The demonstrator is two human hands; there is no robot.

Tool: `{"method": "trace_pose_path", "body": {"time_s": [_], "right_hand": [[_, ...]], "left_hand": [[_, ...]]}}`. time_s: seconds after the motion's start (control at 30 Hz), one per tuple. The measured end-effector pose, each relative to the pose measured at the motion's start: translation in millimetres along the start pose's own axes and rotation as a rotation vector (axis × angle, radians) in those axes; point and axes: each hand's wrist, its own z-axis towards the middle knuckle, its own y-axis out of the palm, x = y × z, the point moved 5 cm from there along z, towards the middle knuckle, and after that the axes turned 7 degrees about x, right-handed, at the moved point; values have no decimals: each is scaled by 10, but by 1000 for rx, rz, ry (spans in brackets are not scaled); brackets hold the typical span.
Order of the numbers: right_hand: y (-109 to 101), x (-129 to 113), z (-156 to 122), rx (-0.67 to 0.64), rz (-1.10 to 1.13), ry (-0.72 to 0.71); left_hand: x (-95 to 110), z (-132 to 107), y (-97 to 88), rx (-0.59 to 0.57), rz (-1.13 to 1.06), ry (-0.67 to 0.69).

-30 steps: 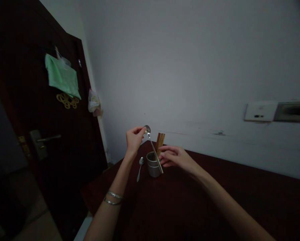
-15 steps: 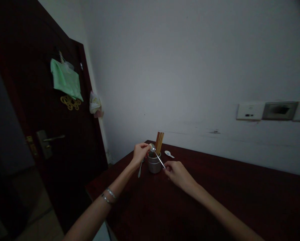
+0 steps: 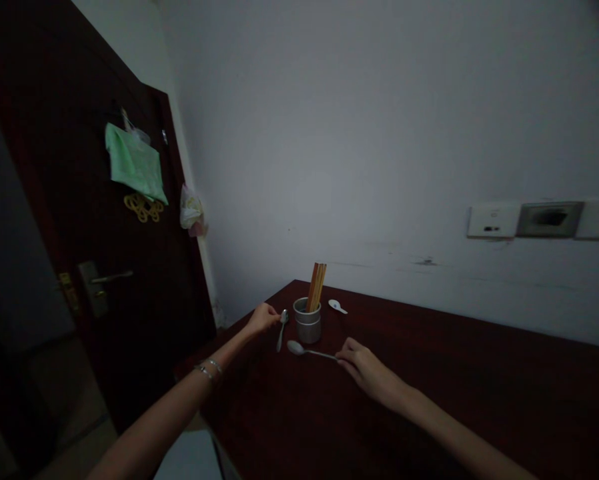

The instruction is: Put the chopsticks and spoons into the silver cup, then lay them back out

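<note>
My right hand (image 3: pixel 363 365) pinches the end of the handle of a long-handled metal spoon (image 3: pixel 296 348). The spoon lies low over the tabletop, its bowl pointing left in front of the metal holder (image 3: pixel 308 328). Chopsticks (image 3: pixel 316 288) stand in that holder, leaning to its back right. Left of it, a shorter metal spoon (image 3: pixel 280 338) lies with its bowl away from me. The closed fingertips of my left hand (image 3: pixel 263 319) are at the left edge of this bowl and seem to grip it. A white soup spoon (image 3: pixel 336 306) rests behind the holder, to the right.
The dark red table (image 3: pixel 429 387) meets a pale wall with sockets (image 3: pixel 492 221) at right. To the left stands a dark door (image 3: pixel 144 280) with a lever handle and a hanging green cloth (image 3: pixel 135 160). A plastic bag (image 3: pixel 191 208) hangs by the frame.
The long-handled spoon has come down from above the holder to the table level in front of it. My left hand has let go of its bowl and moved left and down to the shorter spoon.
</note>
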Motion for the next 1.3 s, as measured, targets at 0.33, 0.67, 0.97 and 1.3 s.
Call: {"method": "trace_pose_path", "body": {"time_s": [0.33,0.67,0.97,1.3], "right_hand": [[327,30,-138,-77,4,-26],[426,63,-53,-62,-32,-28],[449,93,-91,-5,20,13],[449,63,-92,37,1,6]], "left_hand": [[-159,27,310,53,311,-62],[-269,138,263,61,351,-118],[28,330,89,296,91,48],[1006,481,42,268,-268,373]]}}
